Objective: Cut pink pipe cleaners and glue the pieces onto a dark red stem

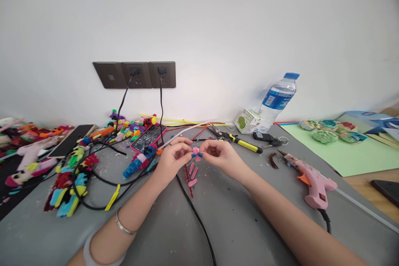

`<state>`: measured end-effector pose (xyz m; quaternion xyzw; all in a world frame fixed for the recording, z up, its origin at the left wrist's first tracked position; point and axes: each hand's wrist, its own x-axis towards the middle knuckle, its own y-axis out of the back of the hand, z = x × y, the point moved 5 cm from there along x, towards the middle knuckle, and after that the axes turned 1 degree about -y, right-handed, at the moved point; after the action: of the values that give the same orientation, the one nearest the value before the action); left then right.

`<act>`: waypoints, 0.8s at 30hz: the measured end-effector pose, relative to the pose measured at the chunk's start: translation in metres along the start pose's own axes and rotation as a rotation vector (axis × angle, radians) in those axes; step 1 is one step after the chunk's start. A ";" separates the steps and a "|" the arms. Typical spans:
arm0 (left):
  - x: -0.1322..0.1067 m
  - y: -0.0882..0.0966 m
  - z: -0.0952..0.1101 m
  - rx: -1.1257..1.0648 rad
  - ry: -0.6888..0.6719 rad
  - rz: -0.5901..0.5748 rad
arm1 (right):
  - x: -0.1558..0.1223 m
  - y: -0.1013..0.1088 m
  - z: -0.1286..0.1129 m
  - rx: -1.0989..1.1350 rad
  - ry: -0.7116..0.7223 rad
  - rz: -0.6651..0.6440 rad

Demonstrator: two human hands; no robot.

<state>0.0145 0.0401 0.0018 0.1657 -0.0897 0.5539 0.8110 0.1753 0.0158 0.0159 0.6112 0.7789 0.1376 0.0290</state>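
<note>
My left hand [173, 157] and my right hand [217, 153] meet over the middle of the grey table [230, 220]. Both pinch a small pink pipe-cleaner piece [196, 152] with blue bits between their fingertips. Its dark red stem [188, 181] hangs down to the table, with small pink loops [193, 173] lying beside it. A silver bracelet sits on my left wrist [122, 225].
A pink glue gun [310, 176] lies to the right, its black cord trailing off. Yellow-handled pliers [238, 139], a key fob [265, 136], a water bottle [277, 97] and a small carton [247, 120] stand behind. Colourful pipe-cleaner figures [70, 187], a phone [149, 136] and black cables [124, 183] crowd the left.
</note>
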 end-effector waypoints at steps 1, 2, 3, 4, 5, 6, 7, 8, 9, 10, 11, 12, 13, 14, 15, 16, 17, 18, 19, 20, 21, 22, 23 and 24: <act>0.000 0.000 0.000 0.002 -0.002 0.002 | 0.000 0.000 0.000 -0.002 -0.003 -0.002; 0.000 0.000 0.000 0.003 -0.004 0.004 | 0.000 0.000 0.000 -0.005 -0.004 -0.003; 0.000 0.001 0.000 0.004 -0.006 0.006 | 0.000 0.000 0.000 -0.008 -0.005 -0.005; 0.000 0.001 0.000 0.005 -0.007 0.008 | 0.000 0.000 -0.001 -0.009 -0.006 -0.006; 0.000 0.001 0.000 0.006 -0.008 0.010 | 0.000 0.000 -0.001 -0.009 -0.007 -0.007; 0.000 0.001 0.000 0.009 -0.010 0.011 | 0.000 0.000 -0.001 -0.009 -0.008 -0.010; 0.000 0.001 0.000 0.014 -0.012 0.011 | 0.000 0.000 -0.002 -0.007 -0.009 -0.012; 0.000 0.001 0.000 0.019 -0.015 0.010 | 0.000 0.000 -0.002 -0.005 -0.011 -0.016; 0.000 0.001 0.000 0.024 -0.016 0.008 | 0.000 -0.001 -0.002 -0.003 -0.013 -0.020; 0.000 0.001 0.000 0.029 -0.018 0.005 | 0.000 -0.001 -0.001 -0.002 -0.015 -0.023; 0.000 0.002 0.000 0.034 -0.017 0.002 | 0.000 -0.001 -0.001 -0.001 -0.017 -0.027; 0.000 0.002 0.000 0.038 -0.018 0.000 | 0.000 -0.001 -0.001 0.000 -0.017 -0.029; 0.000 0.002 0.000 0.043 -0.019 -0.002 | 0.000 -0.001 0.000 0.000 -0.017 -0.030; 0.000 0.002 0.000 0.050 -0.020 -0.003 | 0.000 -0.001 0.000 -0.001 -0.016 -0.029; 0.000 0.002 0.000 0.056 -0.023 -0.003 | 0.000 -0.001 0.001 -0.004 -0.014 -0.028; 0.000 0.002 0.001 0.062 -0.026 -0.002 | 0.000 -0.001 0.001 -0.010 -0.013 -0.027; 0.000 0.002 0.001 0.068 -0.029 0.000 | 0.000 -0.001 0.001 -0.016 -0.012 -0.025; 0.000 0.002 0.001 0.070 -0.032 0.002 | 0.000 -0.001 0.001 -0.021 -0.012 -0.025; 0.000 0.002 0.001 0.071 -0.033 0.005 | 0.000 -0.001 0.001 -0.024 -0.012 -0.024; 0.000 0.002 0.001 0.070 -0.034 0.006 | 0.000 -0.001 0.001 -0.023 -0.013 -0.024; 0.000 0.002 0.001 0.069 -0.035 0.007 | 0.000 -0.001 0.001 -0.021 -0.014 -0.024; 0.000 0.002 0.001 0.068 -0.037 0.007 | 0.000 -0.001 0.001 -0.018 -0.015 -0.024; 0.000 0.001 0.001 0.068 -0.038 0.006 | 0.000 -0.001 0.001 -0.015 -0.016 -0.024; 0.000 0.001 0.001 0.070 -0.040 0.004 | 0.000 -0.002 0.001 -0.014 -0.016 -0.024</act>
<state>0.0131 0.0399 0.0027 0.2049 -0.0870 0.5550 0.8015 0.1738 0.0159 0.0145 0.6027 0.7849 0.1377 0.0413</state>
